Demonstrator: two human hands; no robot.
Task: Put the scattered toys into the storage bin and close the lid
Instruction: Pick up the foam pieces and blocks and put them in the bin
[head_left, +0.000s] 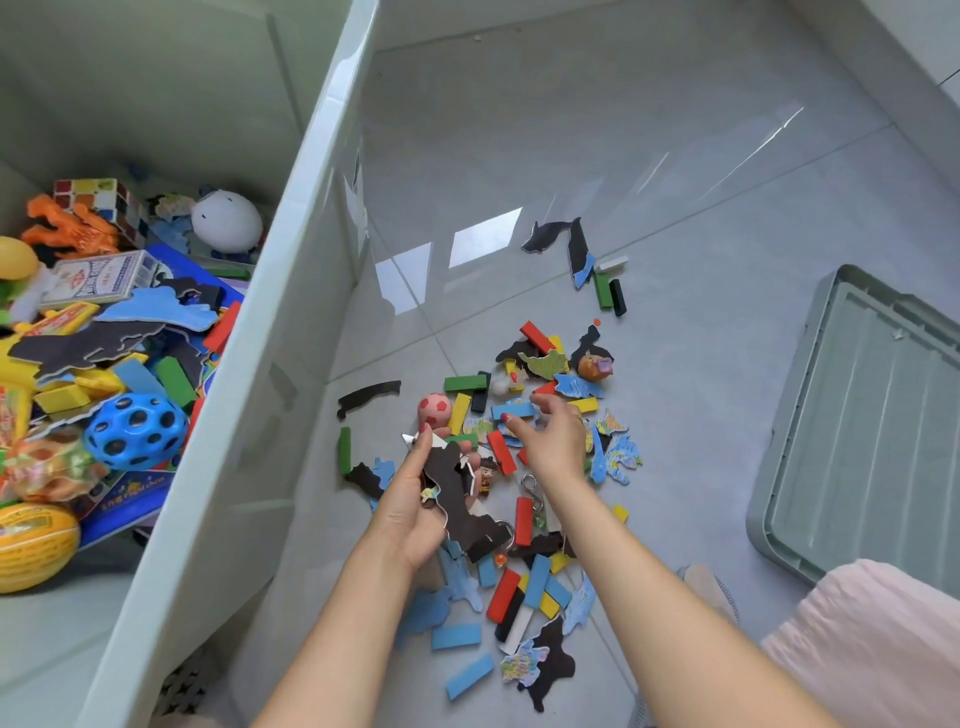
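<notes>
The pale grey storage bin (291, 312) fills the left side, open, with several toys inside, among them a blue holed ball (136, 431). Scattered toys lie on the floor to its right: coloured blocks, dark map puzzle pieces and a small red football (435, 409). My left hand (410, 499) is shut on a stack of dark puzzle pieces (460, 501), held just above the pile. My right hand (553, 436) reaches over the middle of the pile with fingers spread, holding nothing. The bin's grey lid (862, 431) lies upside down on the floor at the right.
A dark puzzle piece (553, 236) and a few blocks (610, 288) lie apart, farther back on the tiled floor. A pink garment (883, 639) is at the lower right corner. A wall runs along the back right.
</notes>
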